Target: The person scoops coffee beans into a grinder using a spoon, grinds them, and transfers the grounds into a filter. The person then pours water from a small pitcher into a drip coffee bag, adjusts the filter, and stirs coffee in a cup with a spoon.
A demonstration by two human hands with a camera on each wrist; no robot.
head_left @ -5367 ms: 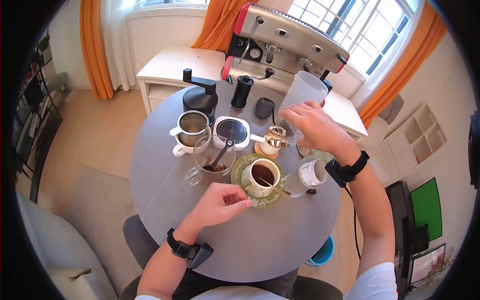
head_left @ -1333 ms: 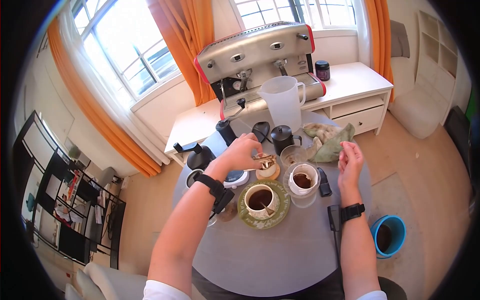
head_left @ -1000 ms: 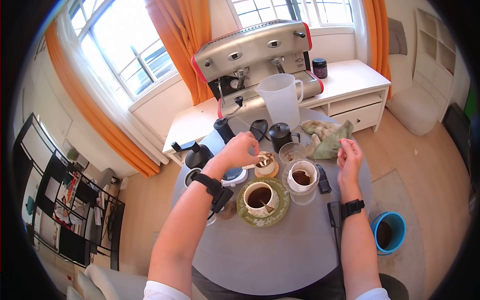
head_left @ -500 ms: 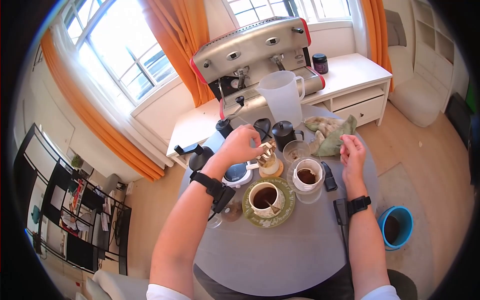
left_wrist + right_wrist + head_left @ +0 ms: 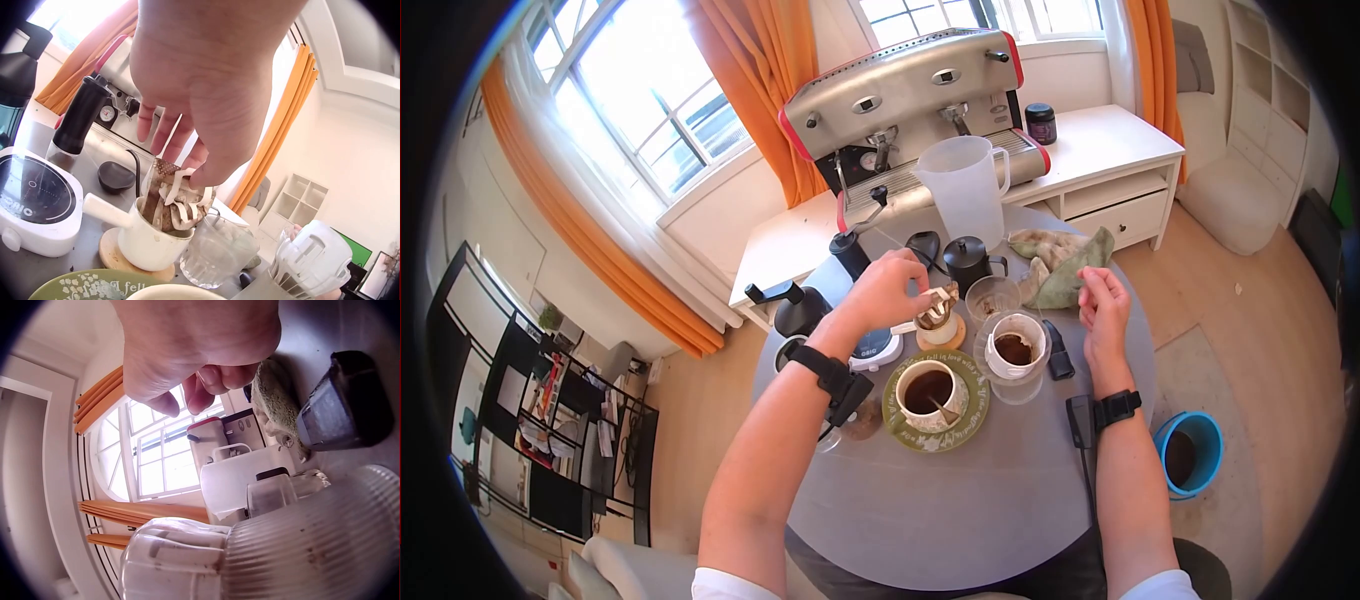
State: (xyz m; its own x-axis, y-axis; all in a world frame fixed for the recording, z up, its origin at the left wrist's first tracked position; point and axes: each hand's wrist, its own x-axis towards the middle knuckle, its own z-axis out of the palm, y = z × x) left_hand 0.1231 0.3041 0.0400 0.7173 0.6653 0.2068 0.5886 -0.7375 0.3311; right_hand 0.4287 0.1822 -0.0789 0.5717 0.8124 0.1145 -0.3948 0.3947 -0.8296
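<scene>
My left hand (image 5: 888,290) reaches over the small white handled pot (image 5: 153,240) and pinches a used drip coffee bag (image 5: 181,203) by its top edge. The bag's brown-stained paper and white flaps stick up above the pot's rim; its lower end is hidden inside. Under the pot lies a round wooden coaster (image 5: 112,253). In the head view my right hand (image 5: 1103,305) hovers by the stained green cloth (image 5: 1065,285), fingers loosely curled and holding nothing. A cup of dark coffee (image 5: 924,412) with a spoon stands on a green saucer (image 5: 897,425) in front.
A white dripper (image 5: 1015,345) with wet grounds sits on a clear server, beside a glass (image 5: 992,298) and a black pot (image 5: 968,262). Hand grinders (image 5: 800,312) and a white scale (image 5: 878,352) stand left. A tall jug (image 5: 962,185) is behind; a blue bucket (image 5: 1190,455) stands on the floor.
Since the oldest frame my left hand has moved to the drip bag and my right hand away from it. The bag dipped toward the pot, then rose slightly. The head view has turned.
</scene>
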